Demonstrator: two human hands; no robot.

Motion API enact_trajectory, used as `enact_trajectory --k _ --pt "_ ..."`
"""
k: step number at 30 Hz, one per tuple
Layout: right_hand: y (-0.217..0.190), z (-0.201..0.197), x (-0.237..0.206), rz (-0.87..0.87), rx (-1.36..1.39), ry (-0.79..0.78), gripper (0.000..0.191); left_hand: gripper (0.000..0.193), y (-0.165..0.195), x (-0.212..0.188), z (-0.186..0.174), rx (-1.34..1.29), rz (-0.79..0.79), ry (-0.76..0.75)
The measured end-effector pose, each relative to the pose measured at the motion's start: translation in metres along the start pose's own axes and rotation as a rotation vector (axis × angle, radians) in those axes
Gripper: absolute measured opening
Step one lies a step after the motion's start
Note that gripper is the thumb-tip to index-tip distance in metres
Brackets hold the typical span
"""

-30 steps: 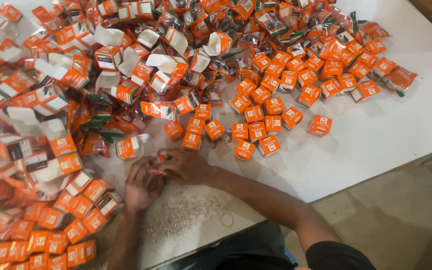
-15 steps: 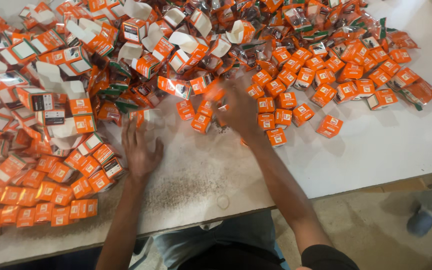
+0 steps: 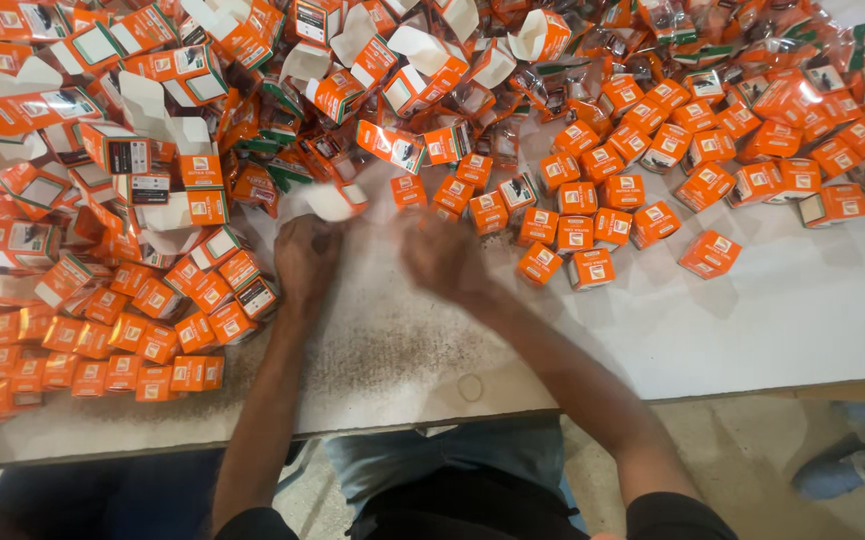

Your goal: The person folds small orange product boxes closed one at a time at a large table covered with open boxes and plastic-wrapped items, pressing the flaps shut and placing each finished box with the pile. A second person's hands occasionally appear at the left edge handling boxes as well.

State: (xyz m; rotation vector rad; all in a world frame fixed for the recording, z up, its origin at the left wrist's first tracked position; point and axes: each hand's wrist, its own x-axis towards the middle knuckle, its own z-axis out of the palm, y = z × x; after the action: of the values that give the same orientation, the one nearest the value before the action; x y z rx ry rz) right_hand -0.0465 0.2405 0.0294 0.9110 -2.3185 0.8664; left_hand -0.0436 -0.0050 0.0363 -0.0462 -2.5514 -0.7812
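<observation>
Orange cartons cover most of the white counter (image 3: 793,310), leaving only a bare, speckled patch in front of the person. The left hand (image 3: 305,255) rests at the edge of the heap, its fingers curled toward an open carton (image 3: 336,200) with a white flap turned up; the fingertips touch or nearly touch it, but whether they are pinched on the flap I cannot tell. The right hand (image 3: 445,258) is blurred with motion, hovering low over the bare patch just short of the closed cartons (image 3: 573,232) that stand in loose rows; its fingers look loosely bent and hold nothing I can make out.

To the left lies a stack of flat-lying closed cartons (image 3: 103,350), and behind it a jumble of unfolded cartons (image 3: 143,150) with white insides showing. Clear packets with green trim (image 3: 673,40) lie mixed in at the far side.

To handle the open carton well, I judge it best to grip it by the body rather than the loose flap, which would bend or tear. Draw it clear onto the bare patch before working it, so that neighbouring cartons are not dragged along. The right hand should steady the other end, keeping the flap square to its slot.
</observation>
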Motion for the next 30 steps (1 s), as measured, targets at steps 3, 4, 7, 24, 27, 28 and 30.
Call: enact_trajectory --k 3,4,7,24,27,28,30 --pt "-0.057 0.031 -0.03 -0.288 0.091 -0.023 0.034 0.046 0.001 0.001 0.0 -0.008 -0.005 0.055" --pt "-0.069 0.038 -0.037 -0.298 0.113 -0.127 0.033 0.053 0.004 0.0 -0.001 0.003 -0.006 0.103" --pt "-0.085 0.049 -0.044 -0.338 0.181 -0.32 0.03 0.085 0.016 0.004 0.0 0.046 0.151 0.23" --pt "-0.05 0.045 -0.045 -0.281 0.118 -0.291 0.011 0.063 0.029 0.021 0.06 -0.371 0.166 0.046" --pt "-0.046 0.05 -0.048 -0.28 0.116 -0.295 0.012 0.073 0.028 0.023 0.063 -0.378 0.2 0.017" --pt "-0.045 0.052 -0.049 -0.278 0.121 -0.3 0.013 0.079 0.028 0.024 0.064 -0.377 0.214 0.007" --pt "-0.043 0.055 -0.05 -0.271 0.136 -0.312 0.014 0.078 0.029 0.024 0.066 -0.405 0.242 0.009"
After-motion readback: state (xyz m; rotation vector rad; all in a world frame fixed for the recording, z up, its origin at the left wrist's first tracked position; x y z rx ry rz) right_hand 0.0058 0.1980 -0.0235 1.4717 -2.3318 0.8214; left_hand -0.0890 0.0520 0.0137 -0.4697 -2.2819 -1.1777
